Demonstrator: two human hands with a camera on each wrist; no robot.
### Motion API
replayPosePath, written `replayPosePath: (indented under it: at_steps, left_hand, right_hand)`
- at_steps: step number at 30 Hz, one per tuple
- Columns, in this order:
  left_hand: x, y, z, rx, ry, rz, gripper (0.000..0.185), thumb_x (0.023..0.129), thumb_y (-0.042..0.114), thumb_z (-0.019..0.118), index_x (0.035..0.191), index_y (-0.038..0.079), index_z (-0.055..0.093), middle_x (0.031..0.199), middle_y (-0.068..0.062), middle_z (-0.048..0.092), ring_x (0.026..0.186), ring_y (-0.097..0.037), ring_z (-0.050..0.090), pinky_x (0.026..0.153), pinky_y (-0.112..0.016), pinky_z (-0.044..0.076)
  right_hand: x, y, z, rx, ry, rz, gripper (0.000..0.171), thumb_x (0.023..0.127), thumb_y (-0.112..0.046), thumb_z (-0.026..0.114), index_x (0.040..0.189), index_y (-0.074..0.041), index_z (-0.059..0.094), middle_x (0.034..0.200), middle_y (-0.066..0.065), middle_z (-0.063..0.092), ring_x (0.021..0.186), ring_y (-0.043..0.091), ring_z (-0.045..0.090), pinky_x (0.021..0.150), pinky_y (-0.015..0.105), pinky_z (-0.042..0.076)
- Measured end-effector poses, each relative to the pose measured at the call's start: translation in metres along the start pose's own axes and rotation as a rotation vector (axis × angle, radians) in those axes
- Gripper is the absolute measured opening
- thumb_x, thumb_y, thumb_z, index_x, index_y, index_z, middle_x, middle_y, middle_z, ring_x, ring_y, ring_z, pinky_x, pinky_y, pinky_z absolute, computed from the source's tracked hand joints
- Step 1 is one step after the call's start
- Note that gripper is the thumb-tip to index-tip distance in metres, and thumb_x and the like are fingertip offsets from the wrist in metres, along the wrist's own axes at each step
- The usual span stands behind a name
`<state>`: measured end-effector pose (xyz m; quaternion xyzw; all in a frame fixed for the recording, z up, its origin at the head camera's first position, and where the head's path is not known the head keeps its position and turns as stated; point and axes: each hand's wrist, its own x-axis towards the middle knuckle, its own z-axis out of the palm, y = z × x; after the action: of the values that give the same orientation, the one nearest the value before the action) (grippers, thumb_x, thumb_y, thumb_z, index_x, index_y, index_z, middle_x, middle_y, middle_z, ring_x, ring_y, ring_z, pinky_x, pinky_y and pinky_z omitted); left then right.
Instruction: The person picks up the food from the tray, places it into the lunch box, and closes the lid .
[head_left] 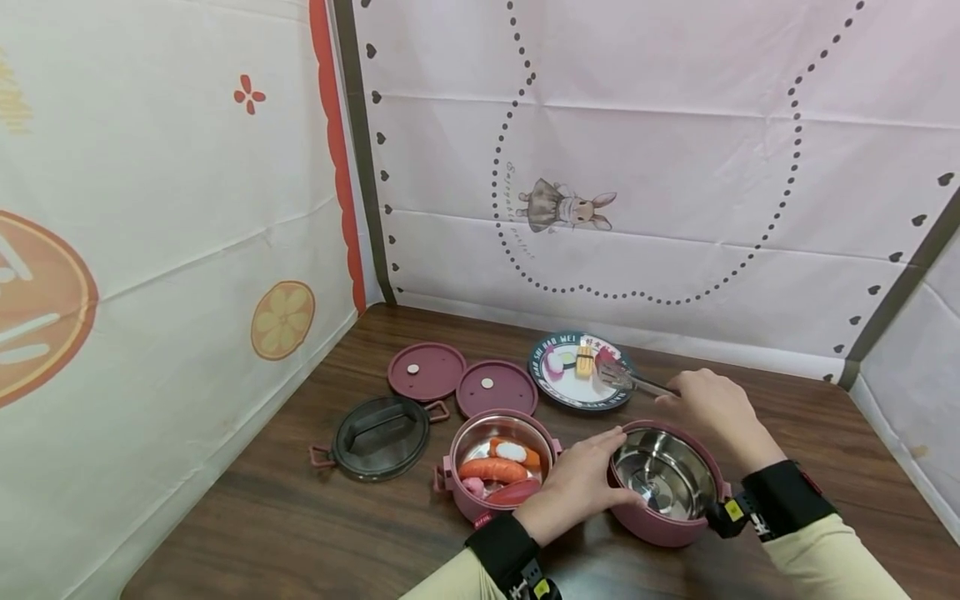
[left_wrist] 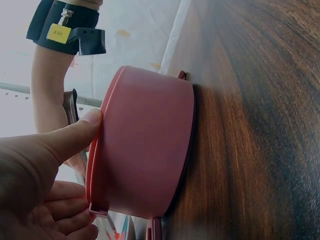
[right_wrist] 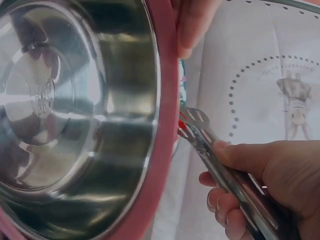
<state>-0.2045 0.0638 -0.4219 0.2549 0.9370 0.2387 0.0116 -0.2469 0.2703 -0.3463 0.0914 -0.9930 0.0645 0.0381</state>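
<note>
My right hand (head_left: 716, 412) grips metal tongs (head_left: 637, 383), whose tips are over the round plate (head_left: 573, 402) at the back. A small red piece (right_wrist: 183, 121) shows at the tips in the right wrist view. Pink-and-white and yellow toy food pieces (head_left: 584, 362) lie on the plate. With thumb and fingers spread around the rim, my left hand (head_left: 573, 487) holds the right-hand pink pot (left_wrist: 145, 145). Its bare steel inside (right_wrist: 127, 85) faces the right wrist camera.
Left of that pot stands a second pink pot (head_left: 459, 492) with a toy sausage (head_left: 492, 471) and other toy food inside. Behind it lie two maroon discs (head_left: 427, 379). A dark see-through lid (head_left: 381, 450) rests on the table (head_left: 300, 533) at the left. Printed cloth walls (head_left: 652, 150) enclose the table.
</note>
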Motion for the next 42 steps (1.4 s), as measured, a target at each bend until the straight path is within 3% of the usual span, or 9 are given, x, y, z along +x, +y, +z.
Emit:
replayPosePath:
  at_steps: [6,13,23,27,30,34,39,42]
  left_hand:
    - [-0.001,0.001,0.0,-0.002,-0.002,-0.003,0.085,0.076,0.057,0.08,0.148,0.024,0.049,0.156,0.011,0.043,0.139,-0.013,0.049,0.107,-0.034,0.048]
    - [0.001,-0.001,0.0,-0.019,-0.007,-0.001,0.085,0.077,0.056,0.08,0.148,0.023,0.049,0.156,0.011,0.043,0.139,-0.013,0.048,0.108,-0.035,0.047]
    - [0.002,-0.001,0.0,-0.01,0.002,0.023,0.085,0.078,0.056,0.08,0.149,0.021,0.048,0.157,0.01,0.043,0.139,-0.014,0.048,0.109,-0.034,0.047]
    - [0.001,-0.002,0.0,-0.005,0.007,0.032,0.085,0.078,0.056,0.079,0.149,0.02,0.048,0.157,0.008,0.044,0.139,-0.016,0.049,0.11,-0.035,0.046]
    - [0.001,-0.002,0.001,-0.003,0.01,0.034,0.086,0.077,0.056,0.08,0.149,0.02,0.048,0.157,0.007,0.044,0.139,-0.018,0.05,0.109,-0.035,0.046]
    - [0.001,-0.003,0.001,0.003,0.004,0.021,0.087,0.077,0.057,0.08,0.15,0.022,0.047,0.157,0.009,0.042,0.138,-0.019,0.05,0.109,-0.037,0.047]
    - [0.002,-0.002,0.001,0.002,-0.007,0.015,0.087,0.078,0.056,0.079,0.15,0.023,0.046,0.158,0.009,0.042,0.139,-0.018,0.049,0.111,-0.038,0.046]
    - [0.002,-0.002,0.001,-0.005,-0.007,0.021,0.085,0.078,0.055,0.079,0.15,0.022,0.047,0.158,0.007,0.043,0.139,-0.018,0.049,0.11,-0.038,0.046]
  right_hand:
    - [-0.013,0.006,-0.014,0.008,-0.027,0.009,0.032,0.095,-0.033,0.066,0.111,-0.006,0.074,0.102,0.016,0.073,0.088,0.034,0.069,0.069,0.051,0.053]
    - [-0.035,0.017,-0.034,0.027,-0.036,0.02,0.042,0.095,-0.037,0.065,0.115,-0.001,0.072,0.106,0.021,0.073,0.095,0.041,0.068,0.073,0.055,0.053]
    - [-0.093,0.041,-0.041,0.006,0.06,0.021,0.04,0.092,-0.04,0.069,0.114,-0.007,0.075,0.089,0.012,0.075,0.077,0.029,0.069,0.057,0.046,0.048]
    - [-0.118,0.046,-0.035,0.007,0.065,0.049,0.041,0.092,-0.043,0.068,0.113,-0.009,0.075,0.068,-0.002,0.065,0.061,0.013,0.053,0.051,0.035,0.038]
    - [-0.134,0.049,-0.03,0.012,0.034,0.073,0.045,0.093,-0.045,0.066,0.115,-0.006,0.074,0.063,-0.006,0.058,0.058,0.01,0.045,0.053,0.032,0.035]
    - [-0.149,0.053,-0.024,0.013,-0.008,0.084,0.046,0.094,-0.045,0.064,0.116,-0.006,0.073,0.063,-0.009,0.057,0.059,0.005,0.042,0.055,0.028,0.034]
    - [-0.16,0.058,-0.018,0.008,0.045,0.036,0.031,0.093,-0.039,0.068,0.108,-0.013,0.075,0.058,-0.014,0.043,0.055,-0.002,0.035,0.055,0.023,0.031]
    - [-0.162,0.059,-0.018,0.025,0.023,0.066,0.038,0.093,-0.043,0.066,0.114,-0.012,0.074,0.055,-0.013,0.043,0.051,0.0,0.036,0.052,0.024,0.03]
